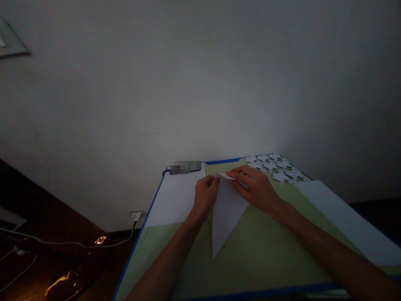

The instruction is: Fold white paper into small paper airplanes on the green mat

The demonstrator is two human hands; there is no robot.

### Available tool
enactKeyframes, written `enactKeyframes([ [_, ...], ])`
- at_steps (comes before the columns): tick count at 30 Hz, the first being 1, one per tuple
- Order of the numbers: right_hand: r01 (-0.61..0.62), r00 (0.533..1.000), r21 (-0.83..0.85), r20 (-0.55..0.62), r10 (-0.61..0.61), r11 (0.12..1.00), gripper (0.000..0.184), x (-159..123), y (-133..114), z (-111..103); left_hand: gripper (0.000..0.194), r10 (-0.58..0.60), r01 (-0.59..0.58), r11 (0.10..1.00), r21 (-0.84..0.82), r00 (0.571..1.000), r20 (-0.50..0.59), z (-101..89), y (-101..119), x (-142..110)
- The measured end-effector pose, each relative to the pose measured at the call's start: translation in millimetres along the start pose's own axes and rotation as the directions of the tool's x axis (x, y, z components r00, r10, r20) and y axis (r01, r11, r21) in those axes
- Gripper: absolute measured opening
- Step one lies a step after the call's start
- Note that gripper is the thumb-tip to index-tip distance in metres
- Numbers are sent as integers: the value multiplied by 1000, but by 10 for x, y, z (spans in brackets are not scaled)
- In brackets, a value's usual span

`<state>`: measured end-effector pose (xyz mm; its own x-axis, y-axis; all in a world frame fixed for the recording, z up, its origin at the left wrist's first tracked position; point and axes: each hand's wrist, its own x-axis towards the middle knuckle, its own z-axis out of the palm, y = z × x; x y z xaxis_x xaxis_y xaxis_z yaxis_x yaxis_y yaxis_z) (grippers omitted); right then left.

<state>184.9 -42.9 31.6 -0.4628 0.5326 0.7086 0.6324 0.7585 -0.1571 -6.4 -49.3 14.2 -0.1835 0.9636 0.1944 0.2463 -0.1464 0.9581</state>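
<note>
A white sheet of paper (226, 217), partly folded, tapers to a point toward me over the green tabletop (266, 259). My left hand (206, 193) pinches its far left corner between thumb and fingers. Across from it, my right hand (252, 186) grips the far edge, where a narrow folded flap shows under the fingertips. Part of the paper's right side is hidden behind my right hand.
Several folded white paper shapes (275, 167) lie at the back right. Plain white paper (341, 217) lies along the right edge, more paper (175, 198) at left. A phone (184, 167) rests by the wall (200, 83). A plug (136, 216) sits in a wall socket.
</note>
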Motion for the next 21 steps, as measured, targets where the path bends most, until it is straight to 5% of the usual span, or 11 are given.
enactKeyframes([
  [6,36,997,31,61,-38,999,35,-17,-157,-40,24,7,-8,1000,-24,1000,-24,-27,37,-4],
  [13,-76,995,344,83,51,936,33,12,-46,-3,28,-34,42,985,-166,998,50,-36,129,-25],
  [17,-85,996,310,62,69,947,27,10,60,78,28,-10,17,984,-180,999,37,-50,176,-32],
  [21,-52,999,160,23,49,986,27,-13,57,131,47,-4,10,983,-186,999,34,-44,206,-52],
])
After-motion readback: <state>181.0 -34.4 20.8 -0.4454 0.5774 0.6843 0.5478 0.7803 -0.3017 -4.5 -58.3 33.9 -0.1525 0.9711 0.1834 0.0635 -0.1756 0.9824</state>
